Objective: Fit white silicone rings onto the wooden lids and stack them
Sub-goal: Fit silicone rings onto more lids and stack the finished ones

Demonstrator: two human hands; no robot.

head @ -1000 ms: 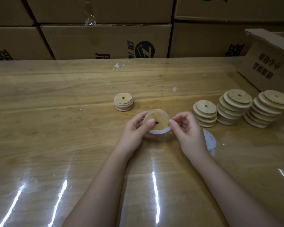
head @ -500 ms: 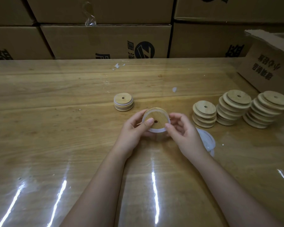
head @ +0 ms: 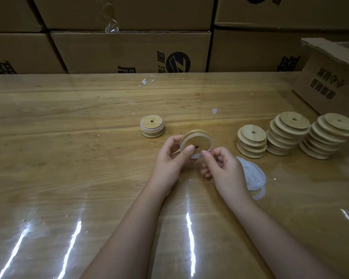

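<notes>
A wooden lid (head: 197, 140) is being held just above the table (head: 69, 158) between both hands, tilted so that its face and small centre hole are being shown to the camera. It is being gripped by the left hand (head: 169, 161): the fingers are curled behind its left edge and the thumb is being pressed onto its face beside the hole. A white silicone ring (head: 195, 156), looped around the lid, is being pinched at the lower rim between the thumb and forefinger of the right hand (head: 227, 169), with the other fingers curled underneath. Whether the ring is fully seated cannot be told.

Just right of that hand, a pile of loose white rings (head: 251, 174) is being partly hidden by the wrist. Beyond the left hand, a short stack of ringed lids (head: 152, 126) is being supported by the table. To the right, well apart from the hands, three stacks of bare lids (head: 288, 135) are being shown side by side. Behind the table, stacked cardboard boxes (head: 129, 51) are being seen, and an open carton (head: 328, 83) at the far right corner.
</notes>
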